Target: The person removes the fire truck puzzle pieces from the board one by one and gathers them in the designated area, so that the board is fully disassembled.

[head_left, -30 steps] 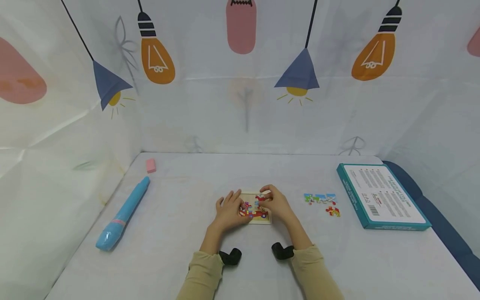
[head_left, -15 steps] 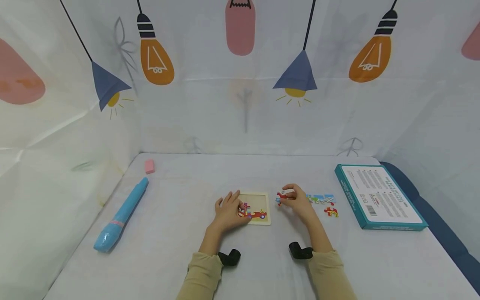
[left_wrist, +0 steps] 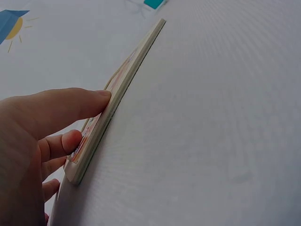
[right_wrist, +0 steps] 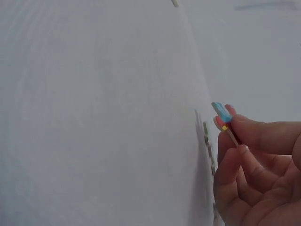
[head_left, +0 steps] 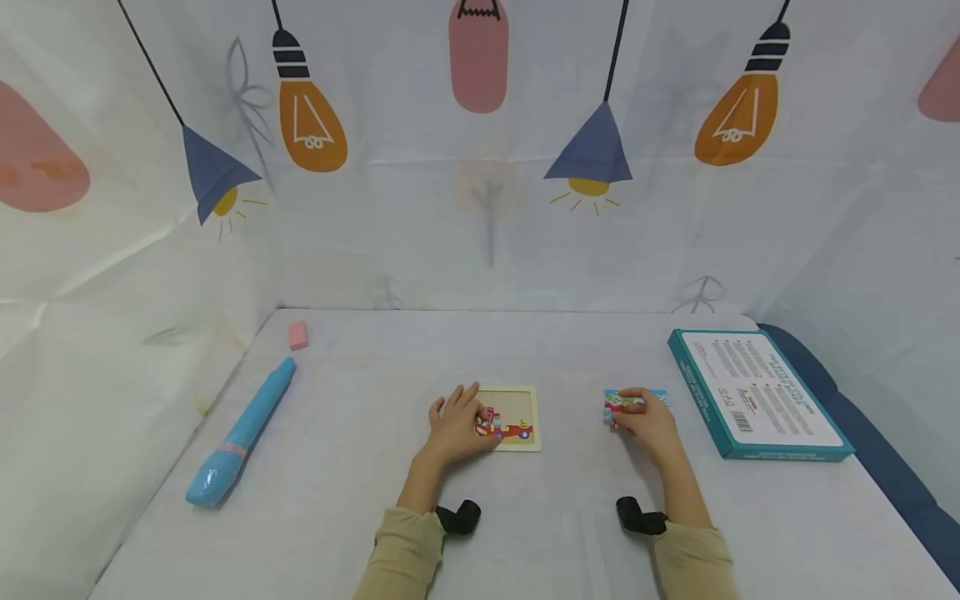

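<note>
My left hand (head_left: pixel 453 423) rests at the near left of a small wooden puzzle board (head_left: pixel 516 400), its fingers spread. In the left wrist view the thumb (left_wrist: pixel 96 100) presses the edge of the board, with another finger touching its face. A red vehicle picture fills the lower part of the board; bare wood shows above. To the right, my right hand (head_left: pixel 651 427) pinches a jigsaw piece (right_wrist: pixel 221 112) with blue and red on it. The piece is raised off the table. Partly behind this hand lie other jigsaw pieces (head_left: pixel 661 393).
A teal box (head_left: pixel 761 396) with a white printed face lies at the right. On the left are a blue wrapped, tapering object (head_left: pixel 243 433) and a pink block (head_left: pixel 297 335). A patterned curtain (head_left: pixel 420 225) hangs behind the white table (head_left: pixel 360 517).
My right hand has lifted a jigsaw piece off the board and carried it right, over to the loose pieces. The upper board is now uncovered. My left hand stays in place.
</note>
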A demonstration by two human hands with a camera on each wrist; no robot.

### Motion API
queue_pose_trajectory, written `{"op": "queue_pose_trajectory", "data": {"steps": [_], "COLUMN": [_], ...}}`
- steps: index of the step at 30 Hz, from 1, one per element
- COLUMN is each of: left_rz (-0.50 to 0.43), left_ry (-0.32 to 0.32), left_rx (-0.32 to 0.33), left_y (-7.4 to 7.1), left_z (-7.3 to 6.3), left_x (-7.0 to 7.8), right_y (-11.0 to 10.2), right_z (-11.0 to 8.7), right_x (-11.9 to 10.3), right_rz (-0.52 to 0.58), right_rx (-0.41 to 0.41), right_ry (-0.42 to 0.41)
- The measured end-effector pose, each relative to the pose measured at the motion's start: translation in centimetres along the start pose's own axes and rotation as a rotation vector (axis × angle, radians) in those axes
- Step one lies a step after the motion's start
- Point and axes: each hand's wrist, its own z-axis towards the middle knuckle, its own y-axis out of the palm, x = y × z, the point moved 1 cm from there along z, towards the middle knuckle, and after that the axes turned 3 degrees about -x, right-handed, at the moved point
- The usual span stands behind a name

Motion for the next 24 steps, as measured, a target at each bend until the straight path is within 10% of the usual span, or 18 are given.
{"op": "queue_pose_trajectory", "data": {"steps": [24], "left_rz": [0.006], "left_ry": [0.002], "left_rx": [0.037], "left_y": [0.2], "left_z": [0.0], "left_x": [-0.2], "right_y": [-2.2], "right_z": [-0.5], "right_x": [1.9], "right_rz": [-0.262], "right_rx": [0.139], "right_ry": [0.069]}}
